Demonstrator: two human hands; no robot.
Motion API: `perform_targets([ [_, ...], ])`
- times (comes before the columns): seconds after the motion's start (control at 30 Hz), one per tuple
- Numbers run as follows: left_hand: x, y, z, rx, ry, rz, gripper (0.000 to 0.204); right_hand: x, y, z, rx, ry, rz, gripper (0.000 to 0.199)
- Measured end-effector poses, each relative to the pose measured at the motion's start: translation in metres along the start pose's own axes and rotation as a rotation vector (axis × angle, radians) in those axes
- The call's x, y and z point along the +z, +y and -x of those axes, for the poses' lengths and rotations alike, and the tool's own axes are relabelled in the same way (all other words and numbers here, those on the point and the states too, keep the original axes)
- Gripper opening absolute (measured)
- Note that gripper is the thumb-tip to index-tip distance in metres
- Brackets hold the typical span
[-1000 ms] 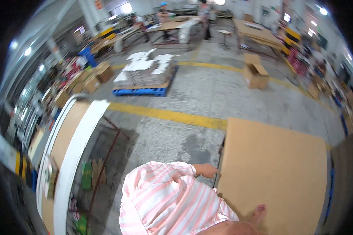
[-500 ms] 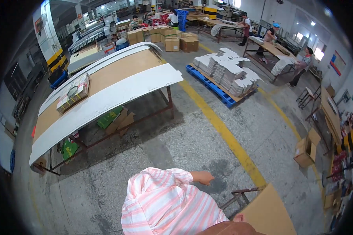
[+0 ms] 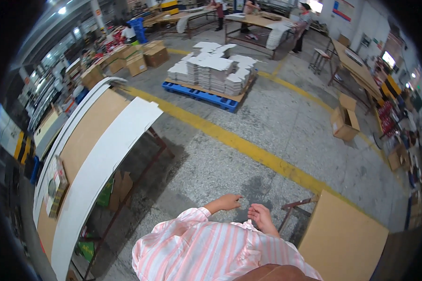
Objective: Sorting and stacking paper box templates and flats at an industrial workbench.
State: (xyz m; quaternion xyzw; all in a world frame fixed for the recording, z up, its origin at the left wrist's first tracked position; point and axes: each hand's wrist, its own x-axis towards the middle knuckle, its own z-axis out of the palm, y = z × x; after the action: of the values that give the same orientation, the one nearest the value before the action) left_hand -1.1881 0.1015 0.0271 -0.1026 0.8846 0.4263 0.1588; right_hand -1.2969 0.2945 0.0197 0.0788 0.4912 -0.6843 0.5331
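My left hand [image 3: 226,202] reaches out of a pink-and-white striped sleeve over the concrete floor, fingers loosely bent and apart, with nothing seen in it. Close by on its right, my right hand [image 3: 260,216] is raised with its fingers half curled and apart, also holding nothing that I can see. The two hands are near each other but not touching. Nearest to my right hand is a brown board-topped table [image 3: 344,241] at the lower right, with a metal leg frame [image 3: 297,204] beside it.
On the left stands a long table with white sheets [image 3: 96,154] and a bundled stack [image 3: 56,189]. Ahead, a blue pallet [image 3: 201,96] bears stacked white cardboard pieces [image 3: 215,70]. An open carton [image 3: 345,122] sits at right. Several people work at far tables.
My view has turned right, so the long table and pallet sit further left. My right hand has risen from beside the brown table to near my left hand.
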Motion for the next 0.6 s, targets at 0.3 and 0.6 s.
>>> perform_targets([
  [0.3,-0.042,-0.009,-0.055,-0.189,-0.016,1.229,0.051,-0.028,-0.056,-0.077,0.082,0.164,-0.299,0.032],
  [0.6,-0.105,0.024,-0.204,-0.231,-0.055,1.204,0.051,0.051,-0.163,-0.191,0.181,0.015,-0.020,0.036],
])
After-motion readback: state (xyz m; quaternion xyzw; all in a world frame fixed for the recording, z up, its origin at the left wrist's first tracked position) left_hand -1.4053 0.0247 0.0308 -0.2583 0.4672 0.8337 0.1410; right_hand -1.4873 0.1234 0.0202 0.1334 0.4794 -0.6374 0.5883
